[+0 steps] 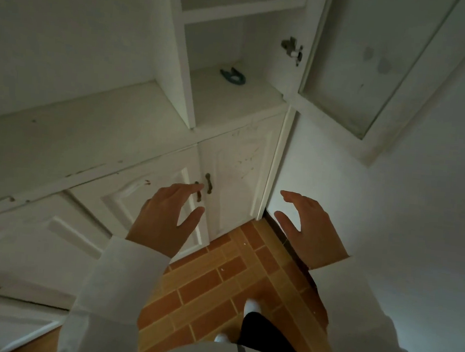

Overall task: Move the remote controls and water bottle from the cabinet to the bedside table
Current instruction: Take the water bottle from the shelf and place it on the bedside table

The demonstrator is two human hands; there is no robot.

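Observation:
I face a white cabinet [232,102] in a room corner. Its upper compartment stands open, and only a small dark teal looped object [232,76] lies on its shelf. No remote controls or water bottle show anywhere in view. My left hand [167,218] hovers with fingers spread in front of the lower cabinet doors, close to their two dark handles [208,183], and holds nothing. My right hand [308,228] is raised beside it near the wall corner, fingers apart and holding nothing.
The upper cabinet's glass-panelled door [378,62] hangs open to the right against the white wall. A long white counter ledge [73,132] runs left. Orange-brown tiled floor [215,282] lies below, with my white-socked foot [253,305] on it.

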